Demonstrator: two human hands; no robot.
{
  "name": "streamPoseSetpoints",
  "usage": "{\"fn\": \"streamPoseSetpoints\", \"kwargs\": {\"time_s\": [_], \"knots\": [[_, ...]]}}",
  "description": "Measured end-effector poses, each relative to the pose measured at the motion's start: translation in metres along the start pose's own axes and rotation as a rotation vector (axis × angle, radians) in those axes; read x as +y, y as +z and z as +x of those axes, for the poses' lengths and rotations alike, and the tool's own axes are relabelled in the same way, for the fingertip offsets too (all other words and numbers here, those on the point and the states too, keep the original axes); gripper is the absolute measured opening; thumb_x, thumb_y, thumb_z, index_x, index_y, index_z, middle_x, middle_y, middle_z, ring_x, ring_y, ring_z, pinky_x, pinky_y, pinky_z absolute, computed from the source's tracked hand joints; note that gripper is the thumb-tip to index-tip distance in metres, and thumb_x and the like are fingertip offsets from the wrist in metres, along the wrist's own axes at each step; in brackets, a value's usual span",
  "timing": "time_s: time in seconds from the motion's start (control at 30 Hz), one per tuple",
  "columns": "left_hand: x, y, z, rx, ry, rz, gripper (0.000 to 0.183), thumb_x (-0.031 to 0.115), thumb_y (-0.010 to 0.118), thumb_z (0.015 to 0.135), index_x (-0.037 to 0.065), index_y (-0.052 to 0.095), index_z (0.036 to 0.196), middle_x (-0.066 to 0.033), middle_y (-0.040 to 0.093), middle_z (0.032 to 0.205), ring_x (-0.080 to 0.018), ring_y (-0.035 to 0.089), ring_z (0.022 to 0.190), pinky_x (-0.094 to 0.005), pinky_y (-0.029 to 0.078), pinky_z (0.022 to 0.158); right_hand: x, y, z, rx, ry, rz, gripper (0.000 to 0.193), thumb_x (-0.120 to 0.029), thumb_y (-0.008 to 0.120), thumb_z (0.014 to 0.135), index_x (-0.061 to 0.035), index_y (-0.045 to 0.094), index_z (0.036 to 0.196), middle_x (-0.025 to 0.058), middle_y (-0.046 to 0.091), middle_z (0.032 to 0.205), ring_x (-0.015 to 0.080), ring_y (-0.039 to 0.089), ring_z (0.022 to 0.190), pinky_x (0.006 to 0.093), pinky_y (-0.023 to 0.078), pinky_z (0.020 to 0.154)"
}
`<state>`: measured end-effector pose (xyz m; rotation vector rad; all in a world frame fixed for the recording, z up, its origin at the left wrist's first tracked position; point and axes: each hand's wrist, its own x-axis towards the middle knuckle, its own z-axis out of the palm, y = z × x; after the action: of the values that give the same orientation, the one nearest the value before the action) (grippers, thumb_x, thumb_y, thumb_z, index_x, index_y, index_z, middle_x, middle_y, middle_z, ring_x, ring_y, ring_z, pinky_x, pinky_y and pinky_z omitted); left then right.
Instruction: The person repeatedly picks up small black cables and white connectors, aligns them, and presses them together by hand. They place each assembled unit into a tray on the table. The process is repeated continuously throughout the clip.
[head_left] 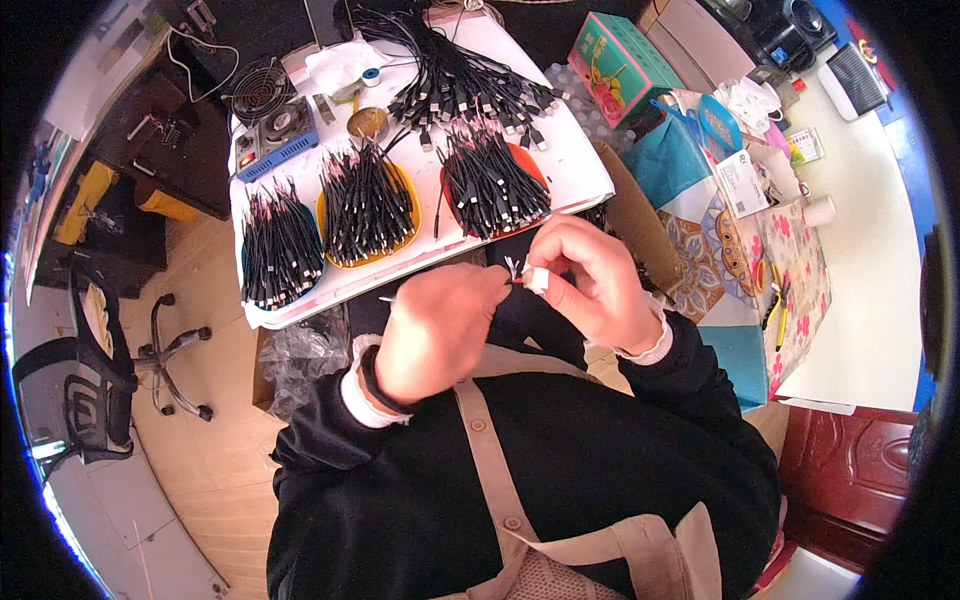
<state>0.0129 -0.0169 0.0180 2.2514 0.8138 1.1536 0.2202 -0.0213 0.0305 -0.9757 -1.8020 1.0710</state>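
My left hand (437, 330) is closed on a short black cable, mostly hidden in the fist. A pale end of it pokes out on the hand's left side. Thin bare wires (513, 268) fan out beyond the left fingertips. My right hand (597, 285) pinches at these wires, with white tape (538, 281) wrapped round a fingertip. Both hands meet just off the near edge of the white table (400, 268). Bundles of similar short black cables lie in a blue tray (318, 225), a yellow tray (411, 200) and a red-orange tray (530, 165).
Longer black cables with USB plugs (450, 75) heap at the table's far side. A blue device (280, 145) stands at its left, near a brass-coloured dish (368, 122) and a solder spool (371, 76). A green box (620, 70) and a cloth-covered surface with yellow-handled pliers (775, 305) are at right.
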Motion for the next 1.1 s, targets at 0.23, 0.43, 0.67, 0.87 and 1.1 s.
{"fn": "streamPoseSetpoints", "kwargs": {"time_s": [0.23,0.43,0.67,0.87,1.1], "knots": [[-0.010,0.006,0.001,0.029,0.062,0.034,0.020,-0.005,0.061,0.077,-0.005,0.063,0.097,-0.0099,0.060,0.071,-0.0211,0.060,0.060,-0.0310,0.048,0.055,0.011,0.002,-0.003,-0.052,0.426,0.471,0.013,-0.008,0.062,0.088,-0.0011,0.060,0.098,0.0013,0.058,0.086,0.0107,0.054,0.077,0.0249,0.043,0.068],[-0.009,0.007,-0.001,-0.007,-0.446,-0.507,0.006,0.000,0.062,0.084,-0.003,0.067,0.088,-0.0077,0.061,0.064,-0.0145,0.058,0.056,-0.0252,0.044,0.053,0.003,0.000,0.002,0.151,-0.432,-0.549,0.028,0.001,0.072,0.067,-0.0039,0.060,0.091,0.0098,0.059,0.087,0.0278,0.058,0.079,0.0347,0.046,0.068],[-0.012,0.014,-0.003,0.082,0.235,0.290,0.025,-0.006,0.060,0.077,-0.005,0.062,0.102,-0.0106,0.060,0.071,-0.0236,0.059,0.058,-0.0313,0.049,0.055,0.006,0.008,-0.005,-0.039,0.485,0.259,0.011,-0.010,0.060,0.091,-0.0009,0.055,0.092,-0.0014,0.054,0.081,0.0036,0.049,0.075,0.0233,0.044,0.066],[-0.008,0.008,-0.011,-0.025,-0.274,-0.300,0.012,-0.004,0.060,0.084,-0.005,0.066,0.095,-0.0069,0.062,0.069,-0.0164,0.059,0.060,-0.0249,0.047,0.056,0.004,0.004,-0.008,-0.016,0.325,0.324,0.013,-0.007,0.063,0.087,-0.0013,0.058,0.098,0.0014,0.055,0.085,0.0097,0.051,0.076,0.0234,0.042,0.067],[-0.008,0.007,-0.009,-0.056,-0.565,-0.784,0.010,0.002,0.062,0.088,-0.004,0.067,0.095,-0.0035,0.063,0.071,-0.0064,0.056,0.062,-0.0204,0.044,0.055,0.001,0.004,0.002,0.099,-0.439,-0.498,0.031,0.004,0.071,0.066,-0.0044,0.058,0.093,0.0092,0.056,0.090,0.0279,0.057,0.078,0.0359,0.047,0.067]]}}
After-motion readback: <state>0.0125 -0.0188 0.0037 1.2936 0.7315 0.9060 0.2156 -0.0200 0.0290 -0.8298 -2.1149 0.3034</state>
